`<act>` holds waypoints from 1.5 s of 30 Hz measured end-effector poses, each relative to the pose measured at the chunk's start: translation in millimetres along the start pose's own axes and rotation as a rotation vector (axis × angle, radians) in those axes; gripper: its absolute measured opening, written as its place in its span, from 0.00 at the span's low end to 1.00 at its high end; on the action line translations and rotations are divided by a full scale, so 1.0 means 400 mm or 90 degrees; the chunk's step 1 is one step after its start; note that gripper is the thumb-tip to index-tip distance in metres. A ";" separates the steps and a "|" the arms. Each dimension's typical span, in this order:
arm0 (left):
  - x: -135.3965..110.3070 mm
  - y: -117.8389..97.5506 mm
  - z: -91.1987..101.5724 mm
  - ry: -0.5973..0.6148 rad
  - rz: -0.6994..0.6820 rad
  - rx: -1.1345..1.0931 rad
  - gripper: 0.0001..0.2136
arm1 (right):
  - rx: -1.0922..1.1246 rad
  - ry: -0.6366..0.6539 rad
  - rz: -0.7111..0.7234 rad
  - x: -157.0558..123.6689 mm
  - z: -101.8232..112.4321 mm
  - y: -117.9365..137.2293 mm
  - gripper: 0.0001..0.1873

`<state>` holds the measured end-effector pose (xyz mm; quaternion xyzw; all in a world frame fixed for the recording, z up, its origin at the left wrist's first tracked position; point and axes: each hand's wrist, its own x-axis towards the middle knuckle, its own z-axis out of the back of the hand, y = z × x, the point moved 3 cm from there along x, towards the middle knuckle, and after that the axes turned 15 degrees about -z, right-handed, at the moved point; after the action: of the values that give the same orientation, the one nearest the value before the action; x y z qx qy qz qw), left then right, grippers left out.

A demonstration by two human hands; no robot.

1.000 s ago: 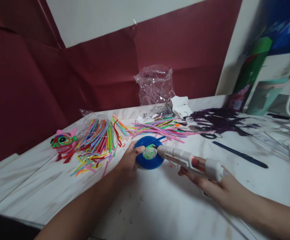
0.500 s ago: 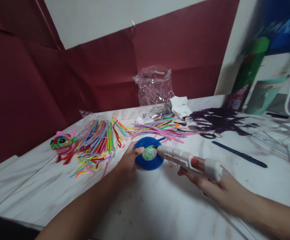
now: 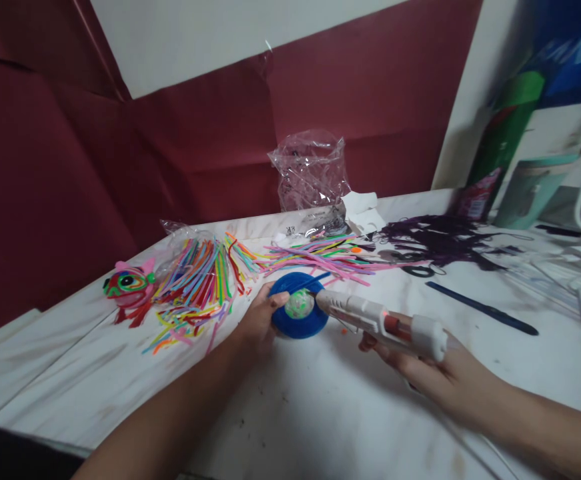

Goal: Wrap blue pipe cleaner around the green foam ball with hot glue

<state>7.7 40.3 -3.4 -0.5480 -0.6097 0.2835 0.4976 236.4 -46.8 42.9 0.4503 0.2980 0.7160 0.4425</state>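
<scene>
My left hand (image 3: 265, 313) grips the left edge of a round blue disc (image 3: 297, 328), its thumb on top. At the disc's middle is a pale, rounded patch with green spots (image 3: 299, 305). A thin blue strip (image 3: 315, 282) lies across the disc's far side. My right hand (image 3: 430, 367) is wrapped round a white hot glue gun (image 3: 365, 312), whose nozzle points left at the disc's right side. The nozzle's very tip is hard to make out, so I cannot tell whether it touches.
Colourful pipe cleaners (image 3: 200, 273) lie left and behind. A decorated fish-like figure (image 3: 129, 287) stands far left. Scissors (image 3: 417, 271), a dark blue strip (image 3: 480, 308) and purple strands (image 3: 435, 240) lie right. A clear plastic bag (image 3: 310, 170) stands at the back; a cord (image 3: 463, 437) trails below my right hand.
Almost nothing differs. The whole view has shifted very slightly, while both hands keep their hold on the disc and the glue gun.
</scene>
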 end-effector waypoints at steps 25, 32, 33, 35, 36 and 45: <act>-0.003 -0.006 -0.003 0.009 0.023 0.020 0.27 | -0.030 0.021 -0.041 -0.017 -0.013 -0.068 0.09; 0.002 0.002 0.005 0.006 0.027 -0.003 0.28 | -0.028 0.023 -0.068 -0.021 -0.008 -0.070 0.10; 0.003 0.003 0.007 -0.003 0.026 -0.007 0.28 | -0.029 0.027 -0.068 -0.022 -0.007 -0.071 0.10; 0.005 0.006 0.012 -0.018 0.022 -0.016 0.28 | -0.027 0.029 -0.061 -0.026 -0.007 -0.072 0.09; 0.006 0.006 0.013 -0.019 0.019 -0.019 0.27 | -0.024 0.028 -0.056 -0.028 -0.007 -0.072 0.09; 0.002 0.006 0.006 0.032 -0.001 -0.001 0.24 | -0.015 0.020 -0.030 -0.016 -0.006 -0.041 0.07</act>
<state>6.7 42.2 -6.2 -0.5549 -0.5975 0.2686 0.5128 241.4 -45.8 25.9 0.4264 0.3070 0.7157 0.4601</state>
